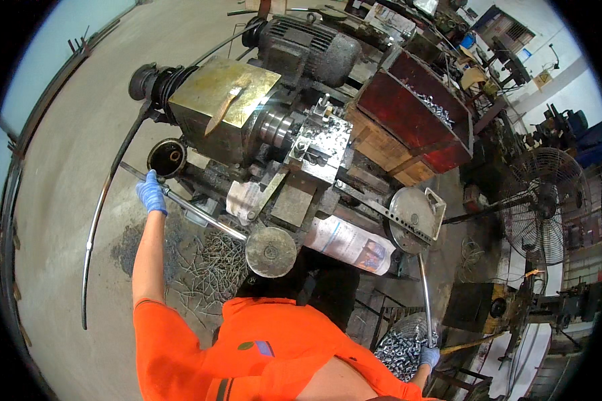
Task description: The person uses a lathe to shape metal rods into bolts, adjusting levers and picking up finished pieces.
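1. Head view, hands: my left hand [152, 192], in a blue glove, is stretched out and closed around the long metal lever bar [201, 215] on the near side of the lathe-like machine [261, 127]; the bar runs from a round metal knob [270, 252] close to my chest out past my grip
2. My right hand [429, 355], also gloved in blue, is low at the right edge, fingers wrapped around the lower end of a thin upright metal rod [425, 294] that rises toward a round metal disc [411, 210] on the machine
3. Progress, as I judge it: both hands are on controls, so a machining cycle looks under way; the wire basket [391, 334] beside my right hand holds many small shiny parts, and the red bin [415, 110] behind the machine holds more, so plenty are done; how many remain I cannot tell
4. Surroundings: metal swarf [207, 264] lies piled on the floor [60, 200] under my left arm, a curved dark hose [104, 200] hangs left of it, an electric motor [308, 43] sits behind the machine, and a standing fan [542, 204] is well to the right
5. In the way: the knob and the machine bed sit between my two arms, keeping them well apart
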